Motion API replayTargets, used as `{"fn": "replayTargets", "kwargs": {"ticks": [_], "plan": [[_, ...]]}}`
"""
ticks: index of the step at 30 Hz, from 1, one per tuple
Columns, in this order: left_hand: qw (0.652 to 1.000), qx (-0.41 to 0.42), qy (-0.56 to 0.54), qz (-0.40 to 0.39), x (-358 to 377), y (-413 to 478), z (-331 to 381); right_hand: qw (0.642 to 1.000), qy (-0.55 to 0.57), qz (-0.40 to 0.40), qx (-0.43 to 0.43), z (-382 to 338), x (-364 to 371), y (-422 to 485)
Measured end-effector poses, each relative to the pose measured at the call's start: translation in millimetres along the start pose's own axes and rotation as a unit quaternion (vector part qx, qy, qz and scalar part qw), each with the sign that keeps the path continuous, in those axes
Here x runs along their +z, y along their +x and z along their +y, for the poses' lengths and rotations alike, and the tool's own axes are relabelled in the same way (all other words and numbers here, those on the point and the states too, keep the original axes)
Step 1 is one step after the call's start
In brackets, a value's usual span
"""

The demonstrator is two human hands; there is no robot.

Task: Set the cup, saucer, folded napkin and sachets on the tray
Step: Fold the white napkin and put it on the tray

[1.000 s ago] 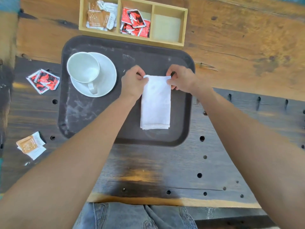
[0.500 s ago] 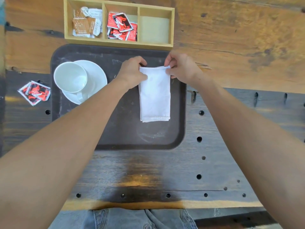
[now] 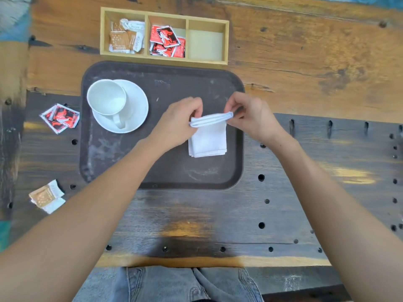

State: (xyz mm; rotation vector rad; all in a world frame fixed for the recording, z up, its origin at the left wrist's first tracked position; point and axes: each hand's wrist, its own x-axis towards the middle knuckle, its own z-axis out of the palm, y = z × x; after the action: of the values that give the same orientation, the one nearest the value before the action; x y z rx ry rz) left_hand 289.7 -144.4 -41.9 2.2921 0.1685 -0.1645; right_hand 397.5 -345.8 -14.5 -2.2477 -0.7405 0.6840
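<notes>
A dark brown tray [image 3: 122,158] lies on the wooden table. On its left part a white cup [image 3: 106,100] stands on a white saucer [image 3: 137,110]. A white napkin [image 3: 208,140] lies on the tray's right part, its far end lifted and doubled back toward me. My left hand [image 3: 177,125] pinches the left corner of that raised fold and my right hand [image 3: 250,115] pinches the right corner. Red sachets [image 3: 61,117] and brown-and-white sachets [image 3: 45,196] lie on the table left of the tray.
A wooden three-compartment box [image 3: 164,58] stands behind the tray, with brown sachets [image 3: 125,37] in the left compartment, red sachets [image 3: 166,41] in the middle and nothing in the right. The dark bench top has several round holes. My jeans show at the bottom.
Both hands have lifted the napkin's far edge and drawn it back toward me, folding it over itself. The napkin now looks about half as long. The camera view has shifted.
</notes>
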Motion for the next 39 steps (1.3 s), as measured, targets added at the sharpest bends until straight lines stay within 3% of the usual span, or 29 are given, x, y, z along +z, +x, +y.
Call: {"fn": "replayTargets", "kwargs": {"ticks": [3, 7, 18, 23, 26, 29, 33, 39], "plan": [[0.994, 0.084, 0.068, -0.013, 12.9, -29.6, -3.3, 0.996, -0.07, -0.002, -0.057, 6.0, 16.8, -34.2], [0.984, 0.122, 0.131, -0.015, 36.2, -60.2, -11.6, 0.99, -0.131, -0.005, -0.052, 20.3, 42.5, -65.4], [0.996, -0.065, 0.032, 0.042, 77.6, -86.9, -13.0, 0.988, -0.152, 0.002, 0.037, 31.9, 79.3, -83.9], [0.981, -0.175, -0.023, 0.081, 79.7, -67.6, -9.0, 0.977, -0.158, 0.039, 0.14, 20.7, 98.4, -71.8], [0.964, -0.243, -0.054, 0.095, 77.1, -55.2, -6.5, 0.972, -0.096, 0.05, 0.207, 17.1, 106.3, -66.3], [0.96, -0.26, -0.051, 0.087, 74.4, -45.0, -5.1, 0.966, 0.014, 0.062, 0.252, 15.8, 106.2, -60.5], [0.959, -0.259, -0.052, 0.102, 64.4, -25.7, -8.4, 0.96, 0.077, 0.079, 0.257, 16.1, 101.3, -42.3], [0.965, -0.224, -0.052, 0.129, 41.8, 19.6, -10.7, 0.965, 0.077, 0.111, 0.225, 12.4, 82.7, 8.0]]}}
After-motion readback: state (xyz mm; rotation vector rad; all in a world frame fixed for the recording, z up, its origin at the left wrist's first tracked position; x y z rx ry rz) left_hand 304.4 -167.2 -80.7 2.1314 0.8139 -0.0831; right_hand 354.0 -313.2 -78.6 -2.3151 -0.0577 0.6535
